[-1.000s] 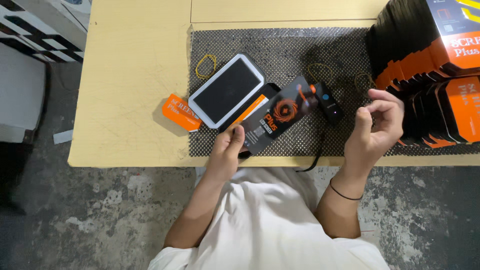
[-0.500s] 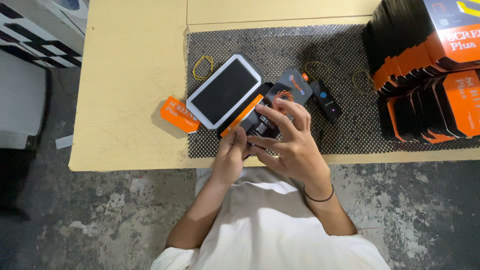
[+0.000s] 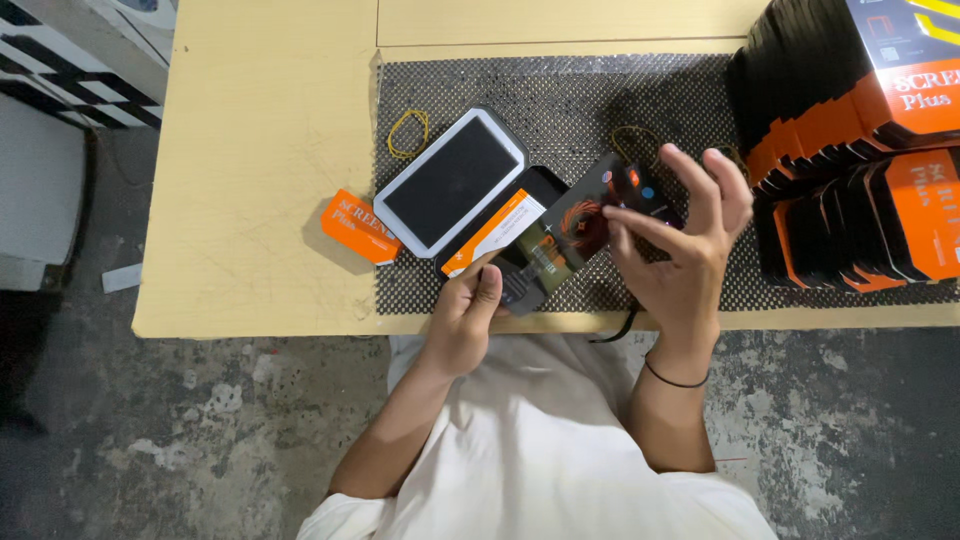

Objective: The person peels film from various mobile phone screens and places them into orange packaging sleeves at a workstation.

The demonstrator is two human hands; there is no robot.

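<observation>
Left hand pinches the near end of the black-and-orange flat package; I see my right hand, half a second ago pressed on it, now lifted with fingers spread, just touching its far end. Package lies over the black mesh mat on the wooden surface, beside a white tablet.

Packet lower end: the black-and-orange packet is covered at its near corner by the left hand.
Packet far edge: partly behind the right hand; contact of fingertips with it cannot be told.
Small black device: mostly hidden by right-hand fingers.
Stacked boxes: cut off by top and right edges.
Black strap: only a short piece shows below the table edge.
Person: torso cut off at bottom edge.
</observation>
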